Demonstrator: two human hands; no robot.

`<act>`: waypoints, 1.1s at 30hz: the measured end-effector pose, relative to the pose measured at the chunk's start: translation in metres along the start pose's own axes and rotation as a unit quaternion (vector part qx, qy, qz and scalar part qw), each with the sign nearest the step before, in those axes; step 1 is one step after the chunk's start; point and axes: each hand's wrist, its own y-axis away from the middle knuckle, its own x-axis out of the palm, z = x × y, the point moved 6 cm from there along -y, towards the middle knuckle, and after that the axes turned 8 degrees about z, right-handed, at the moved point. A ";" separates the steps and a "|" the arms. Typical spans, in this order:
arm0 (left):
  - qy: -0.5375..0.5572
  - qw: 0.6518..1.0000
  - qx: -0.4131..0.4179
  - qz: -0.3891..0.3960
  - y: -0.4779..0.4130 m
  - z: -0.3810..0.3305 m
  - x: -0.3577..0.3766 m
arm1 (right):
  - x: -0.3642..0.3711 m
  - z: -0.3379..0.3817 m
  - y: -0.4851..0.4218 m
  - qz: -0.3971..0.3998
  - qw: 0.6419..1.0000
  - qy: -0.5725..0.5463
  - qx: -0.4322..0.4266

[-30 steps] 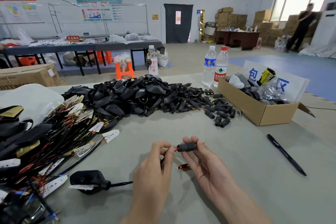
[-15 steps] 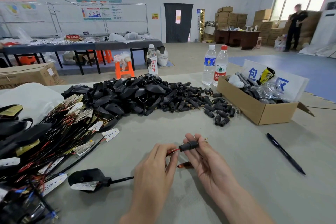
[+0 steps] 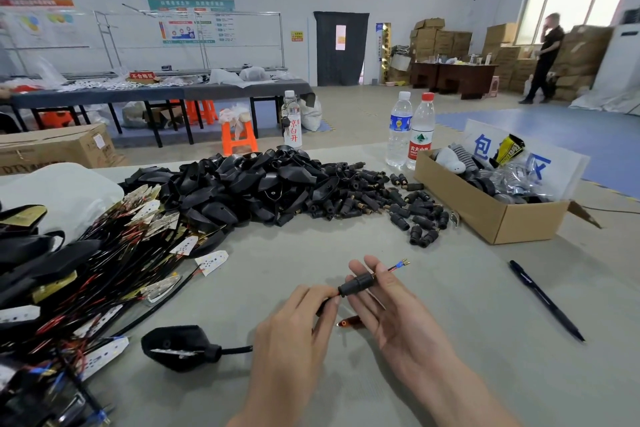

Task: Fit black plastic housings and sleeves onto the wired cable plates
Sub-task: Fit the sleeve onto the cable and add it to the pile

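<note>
Head view: the left hand (image 3: pixel 298 333) pinches the cable (image 3: pixel 235 349) just left of the sleeve (image 3: pixel 356 284). The right hand (image 3: pixel 391 315) pinches the sleeve above the table's (image 3: pixel 450 374) near centre. Wire tips (image 3: pixel 401 264) protrude from its right end. One housing (image 3: pixel 176 347) lies near left. Loose housings (image 3: pixel 242 184) are piled far.

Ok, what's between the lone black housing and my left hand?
Head view: a black cable runs from the housing to the left hand, over the table.
</note>
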 end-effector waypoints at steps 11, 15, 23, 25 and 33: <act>-0.037 0.999 0.004 0.027 0.002 0.002 -0.002 | -0.012 0.013 -0.002 -0.034 0.999 -0.016 -0.019; -0.024 0.999 0.015 0.022 0.003 0.003 -0.005 | -0.017 0.023 -0.003 -0.052 0.996 0.045 -0.061; -0.027 0.998 0.049 0.043 0.002 0.000 -0.002 | -0.014 0.016 -0.004 -0.036 0.997 0.039 -0.048; -0.035 0.997 0.050 0.042 0.002 -0.001 -0.002 | -0.010 0.012 -0.004 -0.023 0.997 0.056 -0.038; -0.047 0.997 0.048 0.029 0.000 -0.001 -0.008 | -0.011 0.007 -0.007 -0.024 0.997 0.074 -0.024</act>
